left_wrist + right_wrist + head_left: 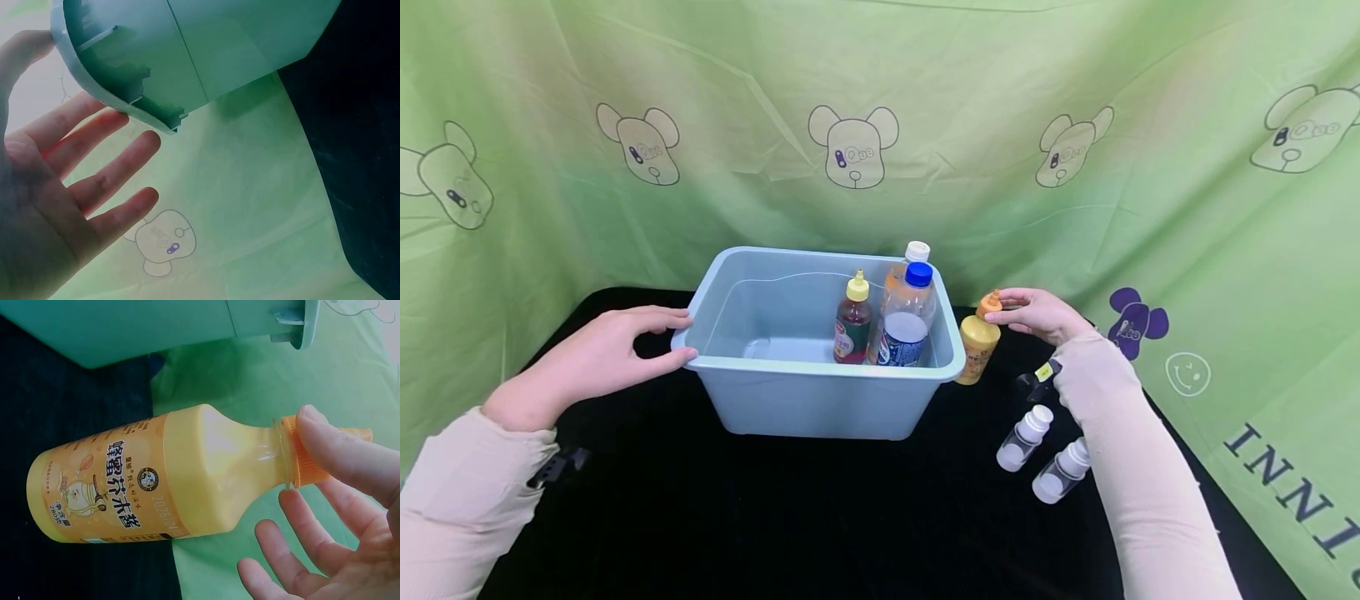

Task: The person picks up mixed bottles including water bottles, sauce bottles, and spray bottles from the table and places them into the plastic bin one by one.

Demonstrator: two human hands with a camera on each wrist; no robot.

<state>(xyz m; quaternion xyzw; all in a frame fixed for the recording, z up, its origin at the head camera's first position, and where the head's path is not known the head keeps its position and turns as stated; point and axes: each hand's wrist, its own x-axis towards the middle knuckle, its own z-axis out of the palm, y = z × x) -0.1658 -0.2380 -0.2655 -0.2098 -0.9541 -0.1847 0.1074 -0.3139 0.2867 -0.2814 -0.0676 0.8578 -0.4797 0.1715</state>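
A light blue plastic bin [820, 406] stands on the black cloth. My left hand [598, 354] touches its left rim with thumb and fingertips, the fingers mostly straight. Beside the bin's right end is a yellow honey mustard bottle [977, 346], slightly tilted. My right hand [1037, 315] pinches its orange cap [306, 453] between thumb and fingers; the other fingers are spread. Within the bin, toward the right, stand a dark red sauce bottle [853, 329] with a yellow nozzle cap, a clear blue-capped bottle [910, 321] and a white-capped bottle [895, 282], partly hidden.
Two small clear bottles with white caps, one nearer the bin [1022, 439] and one by the right sleeve [1062, 472], lie or stand on the black cloth [790, 517]. A black device [1037, 382] with a yellow label is at the right wrist. Behind hangs a green printed curtain [760, 192].
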